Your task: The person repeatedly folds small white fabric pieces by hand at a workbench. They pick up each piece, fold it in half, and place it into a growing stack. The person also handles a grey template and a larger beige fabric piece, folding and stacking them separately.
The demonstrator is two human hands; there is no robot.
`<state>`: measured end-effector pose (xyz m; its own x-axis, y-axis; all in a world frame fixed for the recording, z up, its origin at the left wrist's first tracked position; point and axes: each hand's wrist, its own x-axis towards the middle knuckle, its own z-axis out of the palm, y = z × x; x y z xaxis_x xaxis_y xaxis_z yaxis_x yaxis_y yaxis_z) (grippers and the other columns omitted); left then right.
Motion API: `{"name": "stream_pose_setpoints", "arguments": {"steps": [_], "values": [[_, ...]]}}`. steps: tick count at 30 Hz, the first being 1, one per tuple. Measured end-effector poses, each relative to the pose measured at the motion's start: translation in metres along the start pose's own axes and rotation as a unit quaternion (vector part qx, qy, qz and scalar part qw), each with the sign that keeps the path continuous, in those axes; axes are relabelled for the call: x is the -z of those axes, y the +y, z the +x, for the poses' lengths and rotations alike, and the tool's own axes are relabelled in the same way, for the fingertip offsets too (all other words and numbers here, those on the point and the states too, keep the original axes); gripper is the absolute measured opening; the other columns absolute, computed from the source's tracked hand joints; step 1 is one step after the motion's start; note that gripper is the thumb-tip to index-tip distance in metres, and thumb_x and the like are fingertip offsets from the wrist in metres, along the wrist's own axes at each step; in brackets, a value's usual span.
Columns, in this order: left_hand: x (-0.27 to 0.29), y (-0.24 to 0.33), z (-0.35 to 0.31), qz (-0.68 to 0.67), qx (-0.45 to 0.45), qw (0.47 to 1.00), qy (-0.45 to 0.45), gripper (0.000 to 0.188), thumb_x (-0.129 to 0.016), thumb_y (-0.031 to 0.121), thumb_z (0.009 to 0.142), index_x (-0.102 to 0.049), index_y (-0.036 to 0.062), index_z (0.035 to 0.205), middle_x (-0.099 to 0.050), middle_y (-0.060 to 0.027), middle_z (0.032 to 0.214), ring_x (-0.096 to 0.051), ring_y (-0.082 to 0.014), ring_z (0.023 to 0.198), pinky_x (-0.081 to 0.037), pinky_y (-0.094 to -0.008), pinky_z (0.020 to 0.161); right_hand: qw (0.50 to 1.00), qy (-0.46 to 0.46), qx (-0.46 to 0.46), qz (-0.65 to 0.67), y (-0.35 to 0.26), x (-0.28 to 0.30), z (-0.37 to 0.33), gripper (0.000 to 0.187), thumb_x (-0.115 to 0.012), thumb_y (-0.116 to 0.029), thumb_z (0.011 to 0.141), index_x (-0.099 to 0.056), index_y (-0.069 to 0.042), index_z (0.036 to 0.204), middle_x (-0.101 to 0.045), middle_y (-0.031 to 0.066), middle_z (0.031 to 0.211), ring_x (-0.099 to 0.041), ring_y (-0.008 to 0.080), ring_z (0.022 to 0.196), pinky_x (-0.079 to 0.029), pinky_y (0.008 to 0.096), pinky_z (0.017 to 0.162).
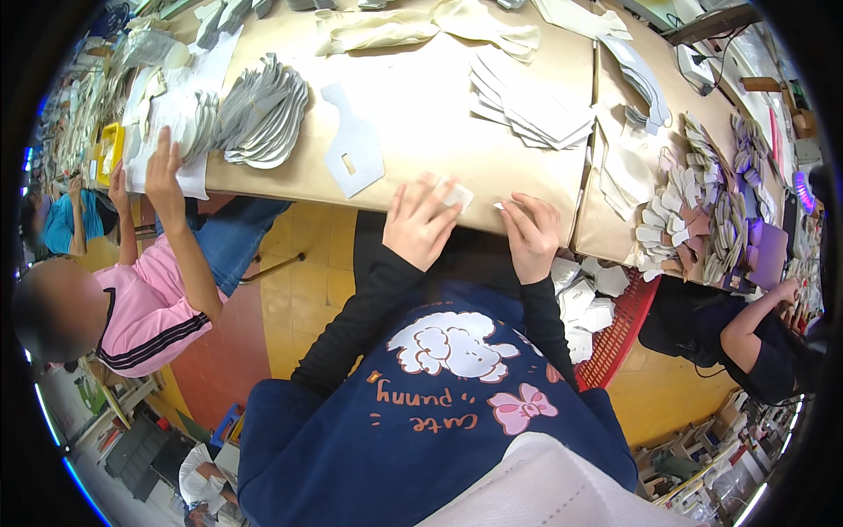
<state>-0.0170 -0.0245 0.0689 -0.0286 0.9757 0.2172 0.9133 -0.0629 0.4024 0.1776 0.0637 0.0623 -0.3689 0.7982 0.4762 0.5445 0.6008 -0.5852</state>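
Observation:
At the table's near edge my left hand point(420, 221) lies with its fingers stretched out and slightly blurred. A small cream-white piece point(458, 195) lies flat by its fingertips, partly covered by them. To its right, my right hand point(533, 230) is closed in a pinch, and a tiny white scrap point(499, 205) sticks out from its thumb and fingertip. Beyond my left hand a pale grey cut panel point(353, 145) with a small rectangular slot rests on the brown table point(421, 114).
A fanned stack of grey pieces point(262, 112) sits at the left, white sheets point(529, 101) at the back right. Cut pieces point(685, 215) crowd the right side. Below stands a red basket point(622, 329) beside white pieces point(581, 303). A person in pink point(154, 307) works at my left.

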Motion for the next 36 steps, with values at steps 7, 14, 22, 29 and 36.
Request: {"name": "stream_pose_setpoints", "arguments": {"steps": [7,14,22,29,36], "values": [[-0.004,0.018,-0.005,0.032,0.021,0.998,-0.042,0.049,-0.068,0.028,0.088,-0.057,0.0216,0.135,-0.049,-0.0010,0.144,-0.041,-0.0254,0.136,-0.022,-0.0635,0.112,0.894,0.051,-0.304,0.325,-0.022,0.010,0.005,0.012,-0.068,-0.002,0.090,-0.072,0.003,0.099,-0.070,0.0106,0.099,-0.065,0.0157,0.090,-0.050,0.0262,0.081],[0.022,0.039,0.017,-0.593,0.249,0.765,-0.037,0.037,-0.061,0.026,0.098,-0.064,-0.0011,0.123,-0.066,-0.0135,0.120,-0.062,-0.0201,0.111,-0.047,-0.0387,0.097,0.994,0.033,0.092,0.047,-0.040,0.017,0.024,0.023,-0.079,-0.004,0.070,-0.076,-0.006,0.093,-0.067,0.0101,0.109,-0.061,0.0275,0.097,-0.050,0.0359,0.082],[0.043,0.025,0.028,-0.735,0.276,0.617,-0.049,0.023,-0.066,0.007,0.094,-0.069,-0.0039,0.113,-0.072,-0.0113,0.099,-0.067,-0.0129,0.089,-0.054,-0.0244,0.080,0.891,0.035,-0.150,0.426,-0.058,0.016,0.016,0.040,-0.072,-0.004,0.083,-0.062,0.004,0.121,-0.058,0.0155,0.125,-0.060,0.0226,0.108,-0.049,0.0359,0.094],[0.036,0.008,0.028,-0.645,0.240,0.722,-0.071,0.018,-0.067,0.004,0.092,-0.070,-0.0027,0.109,-0.072,-0.0110,0.103,-0.067,-0.0140,0.093,-0.053,-0.0272,0.086,0.722,-0.129,-0.387,0.559,-0.053,0.018,0.023,0.022,-0.065,0.003,0.091,-0.065,0.005,0.113,-0.068,0.0078,0.096,-0.064,0.0143,0.087,-0.050,0.0252,0.085],[0.030,0.002,0.021,-0.613,0.286,0.731,-0.089,0.014,-0.070,0.005,0.090,-0.073,-0.0025,0.101,-0.073,-0.0085,0.097,-0.066,-0.0117,0.088,-0.051,-0.0252,0.082,0.745,-0.144,-0.404,0.511,-0.048,0.009,0.021,0.015,-0.070,0.001,0.088,-0.069,0.006,0.102,-0.071,0.0103,0.090,-0.067,0.0140,0.082,-0.053,0.0247,0.077]]}}
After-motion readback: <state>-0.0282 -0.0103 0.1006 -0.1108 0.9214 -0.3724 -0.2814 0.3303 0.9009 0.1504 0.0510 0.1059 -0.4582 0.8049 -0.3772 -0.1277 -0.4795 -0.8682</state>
